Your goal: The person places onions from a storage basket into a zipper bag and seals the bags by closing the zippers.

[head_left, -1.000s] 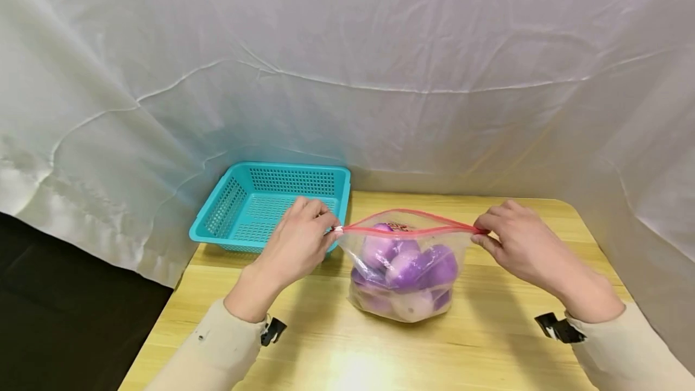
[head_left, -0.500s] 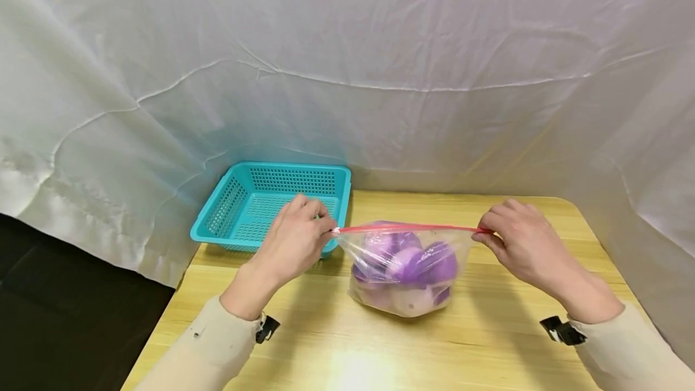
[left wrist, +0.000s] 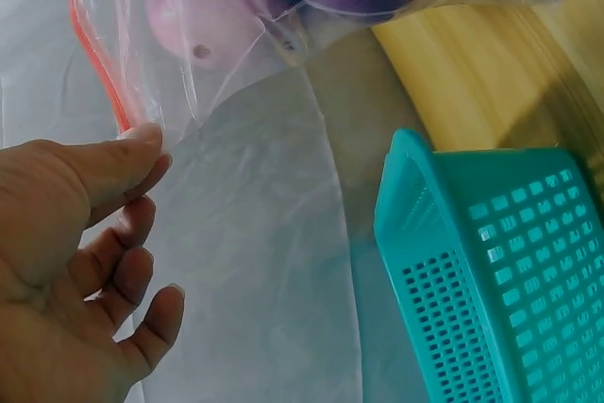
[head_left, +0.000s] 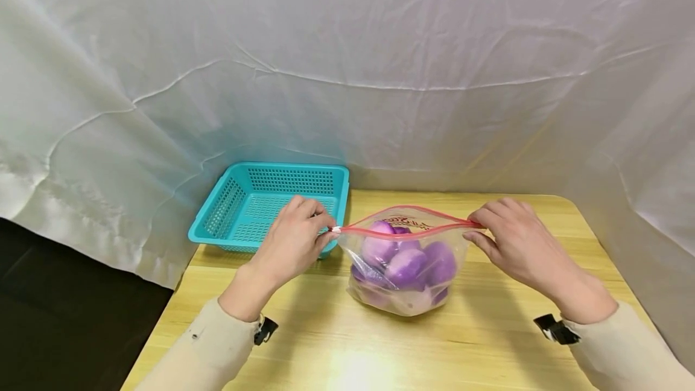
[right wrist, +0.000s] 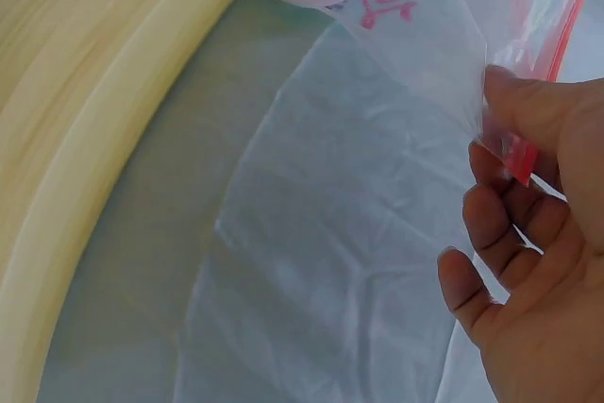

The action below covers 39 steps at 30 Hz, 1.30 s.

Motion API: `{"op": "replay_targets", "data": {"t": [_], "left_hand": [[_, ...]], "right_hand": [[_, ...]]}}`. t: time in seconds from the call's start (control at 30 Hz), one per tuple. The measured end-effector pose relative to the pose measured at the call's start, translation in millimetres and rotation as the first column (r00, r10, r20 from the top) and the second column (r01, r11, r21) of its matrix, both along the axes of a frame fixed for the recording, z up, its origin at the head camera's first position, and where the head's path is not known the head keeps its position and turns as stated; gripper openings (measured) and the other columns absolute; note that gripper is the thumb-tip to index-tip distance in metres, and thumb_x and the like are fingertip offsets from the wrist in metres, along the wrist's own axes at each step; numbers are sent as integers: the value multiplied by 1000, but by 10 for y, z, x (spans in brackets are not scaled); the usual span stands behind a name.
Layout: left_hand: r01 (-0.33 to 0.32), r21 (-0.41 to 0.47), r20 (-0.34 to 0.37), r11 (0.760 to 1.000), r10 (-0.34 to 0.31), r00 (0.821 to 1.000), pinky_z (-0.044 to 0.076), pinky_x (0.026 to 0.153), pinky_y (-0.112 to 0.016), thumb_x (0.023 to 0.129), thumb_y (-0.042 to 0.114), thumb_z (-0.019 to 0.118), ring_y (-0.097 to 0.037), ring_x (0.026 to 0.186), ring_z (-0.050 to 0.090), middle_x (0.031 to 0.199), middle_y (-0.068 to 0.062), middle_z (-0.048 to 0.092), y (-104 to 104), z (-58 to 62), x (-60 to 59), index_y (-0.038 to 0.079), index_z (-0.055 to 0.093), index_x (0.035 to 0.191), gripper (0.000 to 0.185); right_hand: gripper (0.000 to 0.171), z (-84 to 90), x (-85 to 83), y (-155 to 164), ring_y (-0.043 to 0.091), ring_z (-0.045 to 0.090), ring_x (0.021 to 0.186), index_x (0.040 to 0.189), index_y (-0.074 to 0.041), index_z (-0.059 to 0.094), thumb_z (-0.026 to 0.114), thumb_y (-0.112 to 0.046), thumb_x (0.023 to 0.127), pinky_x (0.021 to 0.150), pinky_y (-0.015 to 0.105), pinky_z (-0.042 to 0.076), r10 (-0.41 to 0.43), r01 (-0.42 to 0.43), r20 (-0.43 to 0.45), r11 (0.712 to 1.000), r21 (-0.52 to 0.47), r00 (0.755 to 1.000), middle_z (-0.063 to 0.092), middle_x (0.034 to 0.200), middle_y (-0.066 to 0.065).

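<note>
The bag's point(head_left: 404, 261) red zip mouth gapes again, after being pulled flat half a second ago. Left hand point(head_left: 293, 243) pinches its 9 o'clock corner, right hand point(head_left: 513, 243) its 3 o'clock corner; basket point(head_left: 239, 213) sits at 10 o'clock.

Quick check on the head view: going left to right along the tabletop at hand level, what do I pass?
Teal basket → left hand pinching the bag's left corner → clear zip bag with purple pieces inside, its red-edged mouth gaping → right hand pinching the right corner → bare wooden table edge → white cloth backdrop.
</note>
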<state>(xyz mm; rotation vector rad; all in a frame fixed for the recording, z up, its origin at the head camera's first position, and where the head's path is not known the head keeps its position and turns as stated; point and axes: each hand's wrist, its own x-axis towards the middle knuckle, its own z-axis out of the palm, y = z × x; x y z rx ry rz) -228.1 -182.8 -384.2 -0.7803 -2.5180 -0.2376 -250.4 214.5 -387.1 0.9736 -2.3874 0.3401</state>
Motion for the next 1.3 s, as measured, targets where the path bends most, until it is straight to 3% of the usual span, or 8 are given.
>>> {"op": "replay_targets", "data": {"t": [0.2, 0.6, 0.77, 0.93, 1.17, 1.3], "left_hand": [[-14, -14, 17, 1000, 14, 1000, 49, 84, -37, 89, 27, 86, -22, 93, 56, 95, 2, 71, -23, 35, 4, 17, 85, 94, 12], [21, -112, 26, 994, -18, 1000, 44, 77, -33, 88, 17, 86, -19, 86, 51, 90, 4, 70, -18, 83, -24, 19, 82, 88, 5], [28, -127, -35, 992, -32, 999, 44, 71, -34, 87, 8, 83, -21, 84, 52, 90, 5, 68, 22, 69, -23, 20, 76, 79, 16], [49, -136, -129, 989, -67, 989, 43, 70, -34, 87, 10, 77, -23, 84, 55, 91, 1, 66, 62, 23, -11, 17, 73, 82, 10], [46, -180, -127, 983, -69, 989, 43, 76, -36, 93, 24, 81, -24, 89, 53, 95, 1, 68, 41, 36, -15, 18, 78, 93, 7], [60, -190, -141, 980, -87, 986, 42, 74, -36, 91, 24, 84, -24, 86, 52, 89, 2, 68, 32, 63, -33, 20, 77, 89, 9]], "right_hand": [[18, 22, 6, -61, 21, 54, 85, 92, -16, 71, 86, -16, 82, 82, 49, 41, 9, -9, 7, 1000, -10, 1000, 68, 88, -4], [23, -10, 22, 16, 15, 47, 80, 82, -21, 62, 85, -17, 83, 76, 39, 32, -8, 8, 22, 1000, 30, 1000, 57, 78, -11], [22, -36, 22, 33, 17, 50, 80, 80, -21, 61, 83, -17, 83, 74, 39, 33, 2, -1, -9, 998, 58, 1000, 56, 77, -12], [12, -72, 25, 48, 23, 53, 80, 87, -15, 66, 78, -19, 85, 73, 43, 37, 6, 1, -80, 997, 80, 997, 61, 81, -4], [16, -71, 8, 24, 27, 55, 82, 93, -12, 67, 61, -26, 96, 71, 43, 36, 43, -31, -154, 996, 85, 987, 62, 85, 0], [10, -48, 15, 3, 27, 54, 82, 88, -12, 65, 72, -18, 90, 71, 40, 33, 38, -26, -148, 996, 82, 988, 61, 83, -1]]}}
